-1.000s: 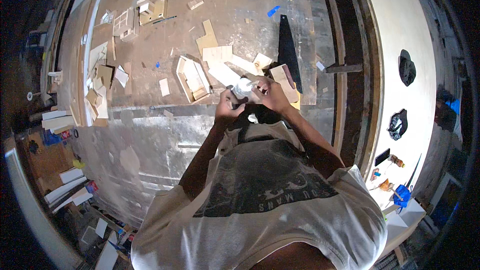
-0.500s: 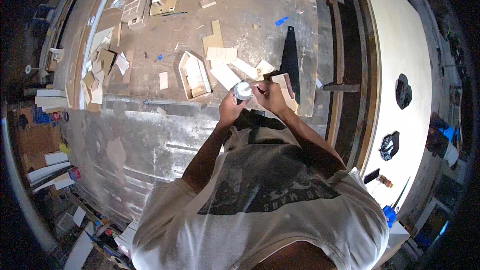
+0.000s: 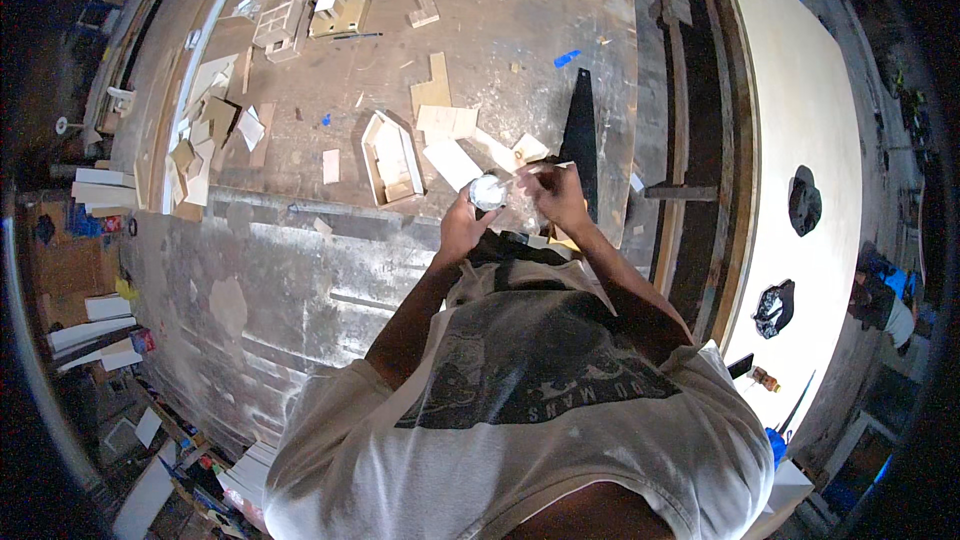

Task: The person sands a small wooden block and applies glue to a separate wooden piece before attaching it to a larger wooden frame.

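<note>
My left hand point(image 3: 463, 224) is wrapped round a small round container point(image 3: 488, 192), its bright whitish top facing up at the table's near edge. Just right of it, my right hand point(image 3: 558, 196) is raised with bent fingers pinched together. Something thin and pale shows at those fingertips, too small and blurred to name. Beyond the hands lie a pale wooden strip point(image 3: 452, 163) and a small square wood piece point(image 3: 530, 148). A black handsaw blade point(image 3: 580, 125) lies beyond my right hand. To the left stands an open, house-shaped wooden frame point(image 3: 391, 158).
Flat wood offcuts point(image 3: 446, 121) lie mid-table, and a heap of scraps point(image 3: 205, 140) is at the left. Small wooden models point(image 3: 280, 28) stand at the far left. On the right, a long pale board point(image 3: 760, 90) bears dark bundles point(image 3: 805, 202). A person point(image 3: 885, 305) is at the far right.
My right hand has drawn away from the container to the right, opening a gap between them. My left hand still holds the container in nearly the same place. The view has shifted slightly.
</note>
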